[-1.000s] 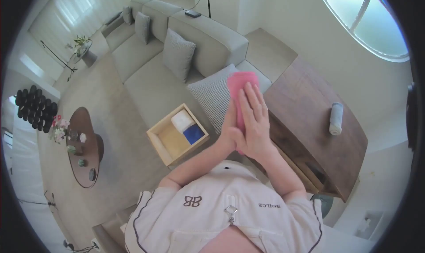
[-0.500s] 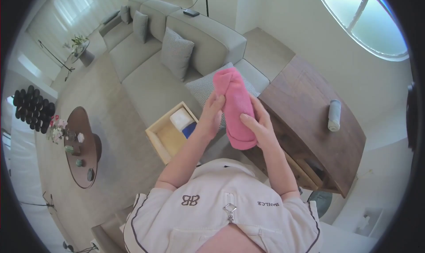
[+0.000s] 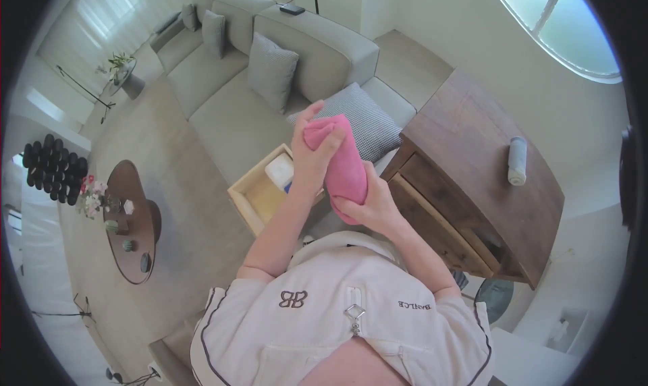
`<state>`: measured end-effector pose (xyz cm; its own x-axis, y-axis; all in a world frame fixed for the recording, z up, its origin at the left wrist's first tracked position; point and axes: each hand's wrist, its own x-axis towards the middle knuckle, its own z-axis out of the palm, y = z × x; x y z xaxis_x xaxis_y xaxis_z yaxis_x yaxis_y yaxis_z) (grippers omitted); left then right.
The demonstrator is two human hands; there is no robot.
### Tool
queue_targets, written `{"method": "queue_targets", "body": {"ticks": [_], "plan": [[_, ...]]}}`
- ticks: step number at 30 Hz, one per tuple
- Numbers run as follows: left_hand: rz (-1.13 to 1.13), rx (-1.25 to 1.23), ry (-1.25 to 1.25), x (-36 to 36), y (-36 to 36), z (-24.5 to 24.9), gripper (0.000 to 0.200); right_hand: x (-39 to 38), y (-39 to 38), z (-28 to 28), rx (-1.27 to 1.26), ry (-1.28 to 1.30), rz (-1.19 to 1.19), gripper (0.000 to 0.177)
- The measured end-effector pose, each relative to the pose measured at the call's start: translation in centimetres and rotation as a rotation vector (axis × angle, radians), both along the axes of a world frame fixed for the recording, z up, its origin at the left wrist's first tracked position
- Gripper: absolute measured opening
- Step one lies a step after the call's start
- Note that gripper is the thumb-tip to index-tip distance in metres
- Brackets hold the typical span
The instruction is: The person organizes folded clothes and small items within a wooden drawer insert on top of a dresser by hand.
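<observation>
The pink terry towel [image 3: 344, 167], pressed flat between the palms a second ago, is now a tight, soft cylinder held upright before the chest, so the rolling looks all but finished. The left hand [image 3: 307, 158] has its fingers clamped over the top end, and the right hand [image 3: 370, 207] has its fingers closed round the bottom. At nine o'clock sits an open square pale-wood box [image 3: 262, 198]; at three o'clock a grey rolled cloth [image 3: 517, 160] lies on the dark wooden worktop [image 3: 466, 136].
</observation>
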<state>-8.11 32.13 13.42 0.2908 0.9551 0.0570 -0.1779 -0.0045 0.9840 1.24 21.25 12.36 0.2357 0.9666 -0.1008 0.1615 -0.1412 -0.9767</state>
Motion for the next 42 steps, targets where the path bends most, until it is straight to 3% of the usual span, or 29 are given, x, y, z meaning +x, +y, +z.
{"method": "queue_targets", "body": {"ticks": [2, 6, 9, 12, 15, 18, 24, 27, 29, 30, 33, 36, 39, 42], "plan": [[-0.005, -0.146, -0.123, 0.0, -0.1, 0.0, 0.052, -0.6, -0.2, -0.8, 0.069, -0.197, -0.04, 0.06], [-0.022, -0.28, -0.215, 0.3, 0.2, -0.5, 0.041, -0.1, -0.3, -0.7, 0.081, -0.242, -0.023, 0.053], [-0.182, -0.284, -0.274, 0.2, 0.8, -1.2, 0.081, 0.8, -0.3, -0.3, 0.003, 0.0, -0.025, 0.054], [-0.313, -0.277, -0.384, 0.8, 0.7, -2.2, 0.07, 1.5, -0.1, 0.0, -0.042, 0.137, -0.009, 0.054], [-0.221, -0.36, -0.317, 1.1, 0.4, -1.6, 0.045, 2.1, 0.4, -0.8, -0.056, 0.298, 0.154, 0.063], [-0.078, -0.396, -0.314, 1.2, 0.9, -1.5, 0.047, 2.9, 0.7, -3.9, -0.01, 0.559, 0.156, 0.059], [0.088, -0.411, -0.244, 1.2, 1.1, -1.4, 0.044, 1.4, 0.2, -2.2, -0.03, 0.24, 0.022, 0.062], [-0.122, -0.402, -0.336, 0.9, 1.1, -1.2, 0.062, 1.5, 0.7, -3.9, 0.003, 0.66, 0.008, 0.048], [-0.309, -0.377, -0.398, 0.6, 1.1, -1.2, 0.073, 2.5, 0.9, -5.5, -0.015, 1.225, 0.287, 0.057], [-0.351, -0.37, -0.413, 0.4, 1.1, -1.4, 0.076, 2.6, 1.0, -5.9, -0.026, 1.366, 0.362, 0.06], [-0.361, -0.402, -0.533, 0.4, 1.3, -1.7, 0.081, 2.1, 1.5, -5.7, -0.092, 1.459, 0.404, 0.056], [-0.164, -0.533, -0.482, 0.2, 2.4, -2.7, 0.064, 1.8, 2.3, -5.4, -0.15, 0.985, 0.145, 0.055], [0.085, -0.516, -0.341, -0.2, 3.1, -3.7, 0.062, 1.7, 2.6, -2.9, -0.267, 0.564, 0.055, 0.053], [0.258, -0.659, -0.329, -0.4, 3.8, -5.0, 0.06, 0.7, 2.4, -3.0, -0.173, 0.235, 0.032, 0.047]]}}
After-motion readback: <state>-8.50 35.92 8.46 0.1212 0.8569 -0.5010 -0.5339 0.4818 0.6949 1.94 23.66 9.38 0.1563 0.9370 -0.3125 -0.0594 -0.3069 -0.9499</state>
